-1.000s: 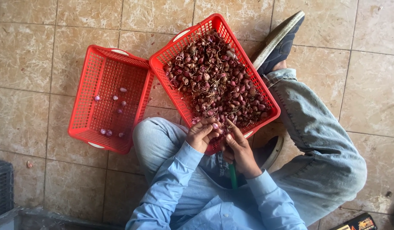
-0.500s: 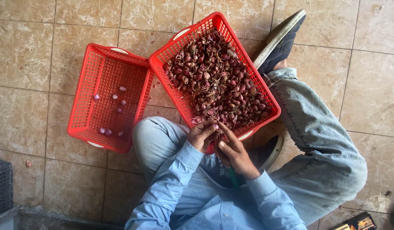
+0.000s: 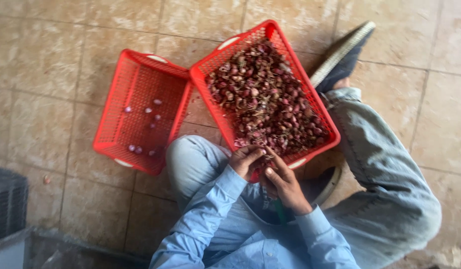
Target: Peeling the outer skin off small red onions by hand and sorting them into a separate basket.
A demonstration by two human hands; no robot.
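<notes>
Grip: left hand [image 3: 246, 158] and right hand [image 3: 285, 185] curling together at near rim of full red plastic mesh basket [image 3: 310, 107], fingers pinching something small between them, likely one shallot; blur hiding it. Heap of reddish-brown unpeeled shallots [image 3: 268, 102] lying just ahead of both hands, left hand nearer. Second red mesh basket [image 3: 111, 127] sitting left, holding about seven peeled purple shallots [image 3: 141, 127]. Two baskets on tiled floor [image 3: 51, 65].

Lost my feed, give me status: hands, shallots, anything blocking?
Left hand and right hand together at full basket's near rim, working one shallot; grip unclear. Few peeled bulbs in left basket. Nothing blocking.
</notes>
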